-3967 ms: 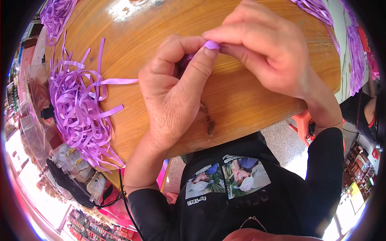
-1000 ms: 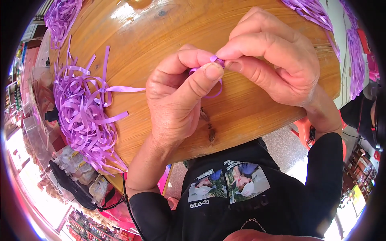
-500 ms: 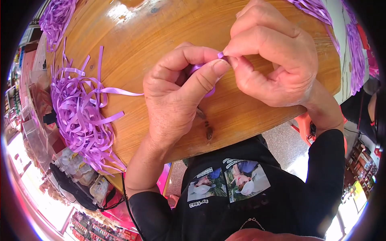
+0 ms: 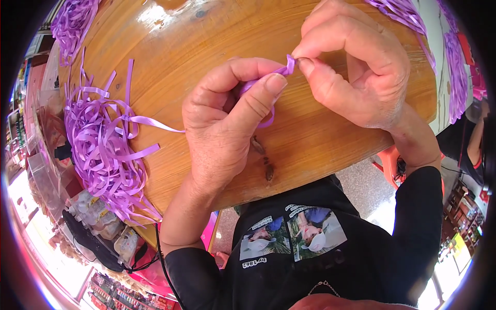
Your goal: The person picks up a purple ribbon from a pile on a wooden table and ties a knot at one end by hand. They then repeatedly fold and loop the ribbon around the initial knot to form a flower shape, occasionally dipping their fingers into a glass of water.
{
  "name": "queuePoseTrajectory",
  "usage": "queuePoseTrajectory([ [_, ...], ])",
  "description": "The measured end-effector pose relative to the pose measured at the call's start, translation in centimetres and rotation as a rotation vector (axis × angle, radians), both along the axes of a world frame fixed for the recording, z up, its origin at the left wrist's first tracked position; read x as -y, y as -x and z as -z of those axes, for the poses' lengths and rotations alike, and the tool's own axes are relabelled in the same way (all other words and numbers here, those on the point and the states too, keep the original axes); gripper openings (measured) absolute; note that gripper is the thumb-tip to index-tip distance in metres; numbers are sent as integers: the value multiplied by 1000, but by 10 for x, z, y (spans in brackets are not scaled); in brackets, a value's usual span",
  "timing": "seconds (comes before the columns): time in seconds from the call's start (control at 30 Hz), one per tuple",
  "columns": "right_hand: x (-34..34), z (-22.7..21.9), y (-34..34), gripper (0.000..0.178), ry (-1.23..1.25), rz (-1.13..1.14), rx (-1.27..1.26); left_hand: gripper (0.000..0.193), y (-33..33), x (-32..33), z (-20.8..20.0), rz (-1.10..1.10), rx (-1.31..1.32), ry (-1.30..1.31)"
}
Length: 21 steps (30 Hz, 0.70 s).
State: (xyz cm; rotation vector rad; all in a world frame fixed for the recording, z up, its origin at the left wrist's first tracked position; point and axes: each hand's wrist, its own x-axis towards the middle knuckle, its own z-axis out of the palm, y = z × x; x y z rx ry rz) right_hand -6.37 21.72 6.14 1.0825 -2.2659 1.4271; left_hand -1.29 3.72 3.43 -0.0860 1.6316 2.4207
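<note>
Between thumb and curled index finger, my left hand (image 4: pixel 222 111) pinches a purple ribbon (image 4: pixel 290 64) above the wooden table. A short folded end of it sticks out past the thumb tip, and a loop hangs below the palm. My right hand (image 4: pixel 356 64) pinches at that folded end with thumb and forefinger; what lies between these fingertips is mostly hidden. From behind the left hand a strand runs left toward a tangled pile of purple ribbons (image 4: pixel 106 150) on the table's left side.
The wooden table (image 4: pixel 320 150) has a rounded edge close to my body. More purple ribbon bundles (image 4: pixel 75 28) lie at the far left and the far right (image 4: pixel 457 77). Clear plastic packs (image 4: pixel 95 214) and a black cable are beside the table at left. An orange stool (image 4: pixel 388 163) stands below right.
My right fingertips have drawn slightly right and apart from the left thumb. More of the folded ribbon end now shows between the hands. The ribbon pile has not moved.
</note>
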Motion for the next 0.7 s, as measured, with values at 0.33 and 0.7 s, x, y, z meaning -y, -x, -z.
queuePoseTrajectory([
  [0.33,3,-1,1,11,22,9,8,10,-1,1,-2,-33,25,3],
  [0.7,1,0,3,10,8,51,11,10,0,2,-2,-60,19,-32],
])
